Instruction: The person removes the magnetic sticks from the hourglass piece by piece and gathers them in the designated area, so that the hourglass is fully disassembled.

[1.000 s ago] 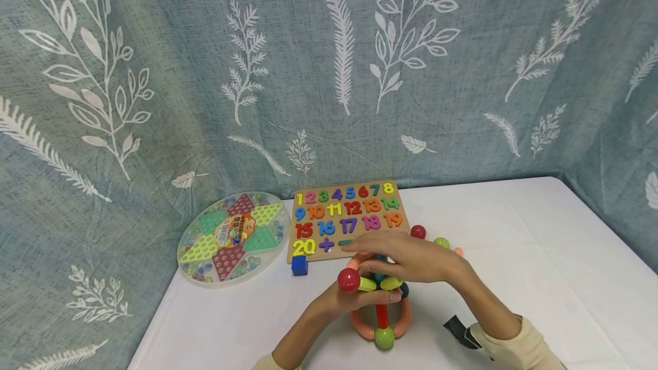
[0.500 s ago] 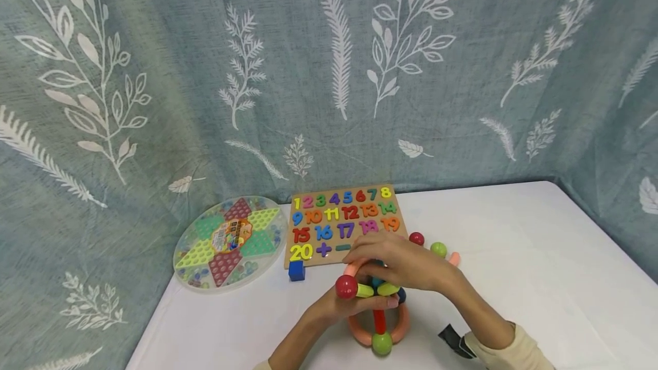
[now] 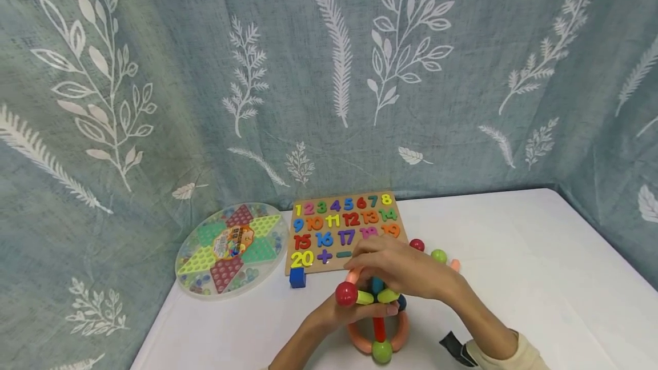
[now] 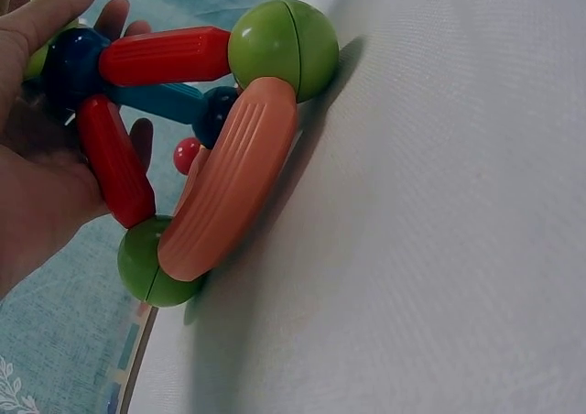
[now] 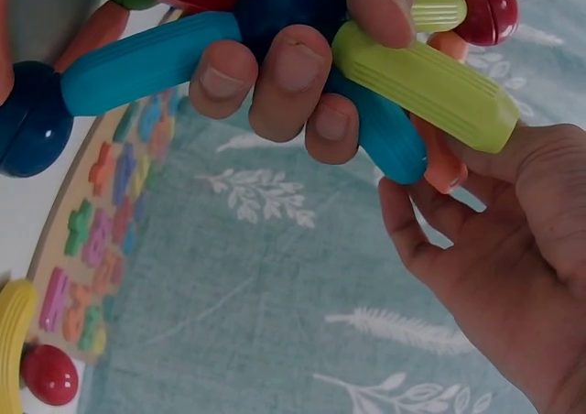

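Note:
A toy frame of plastic rods and balls stands on the white table. My left hand grips its middle; in the right wrist view, fingertips and thumb wrap the navy ball. Below the hand, red rods, green balls and a curved salmon rod form the base. On top, my right hand bends over the frame and pinches another curved salmon rod, partly hidden behind its fingers. Around the navy ball, yellow-green rods and a teal rod stick out; one ends in a red ball.
Behind the hands lies a wooden number board, with a blue cube at its front corner. A round Chinese checkers board is at the left. Loose balls, one green, lie right of the board. A black strap is near the right sleeve.
My right hand's fingers have bent down from a flatter pose onto the upper salmon rod. The left hand keeps its grip on the frame. The head view has shifted slightly.

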Demonstrator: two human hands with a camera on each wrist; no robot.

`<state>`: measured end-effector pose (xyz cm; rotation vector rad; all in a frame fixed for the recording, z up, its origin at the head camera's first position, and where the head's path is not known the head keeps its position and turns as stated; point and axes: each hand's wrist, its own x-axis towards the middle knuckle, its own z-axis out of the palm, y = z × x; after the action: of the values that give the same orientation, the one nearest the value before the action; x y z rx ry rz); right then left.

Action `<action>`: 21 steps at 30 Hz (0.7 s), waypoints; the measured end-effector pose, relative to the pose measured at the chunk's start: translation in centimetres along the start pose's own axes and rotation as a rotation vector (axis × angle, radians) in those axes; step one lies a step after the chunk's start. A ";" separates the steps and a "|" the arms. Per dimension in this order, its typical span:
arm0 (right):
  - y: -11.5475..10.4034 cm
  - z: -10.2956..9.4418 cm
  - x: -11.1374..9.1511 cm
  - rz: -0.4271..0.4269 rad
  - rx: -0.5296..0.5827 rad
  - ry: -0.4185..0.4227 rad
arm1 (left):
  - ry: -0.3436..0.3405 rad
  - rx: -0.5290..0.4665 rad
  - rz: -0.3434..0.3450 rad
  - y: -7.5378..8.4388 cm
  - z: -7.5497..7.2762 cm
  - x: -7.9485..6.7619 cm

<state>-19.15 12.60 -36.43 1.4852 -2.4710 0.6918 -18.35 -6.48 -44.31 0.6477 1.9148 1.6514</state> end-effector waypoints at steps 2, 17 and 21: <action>-0.1 0.0 0.0 -0.004 -0.006 0.005 | -0.006 0.001 -0.004 0.0 0.0 0.0; -0.5 -0.2 0.1 -0.010 -0.023 0.065 | -0.003 -0.052 -0.031 0.1 0.2 -0.1; -0.7 -0.3 0.1 -0.026 -0.029 0.118 | -0.006 -0.047 -0.008 0.0 0.1 0.0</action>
<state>-18.64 12.37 -35.86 1.4203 -2.3600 0.7144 -18.29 -6.37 -44.37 0.6243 1.8660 1.6824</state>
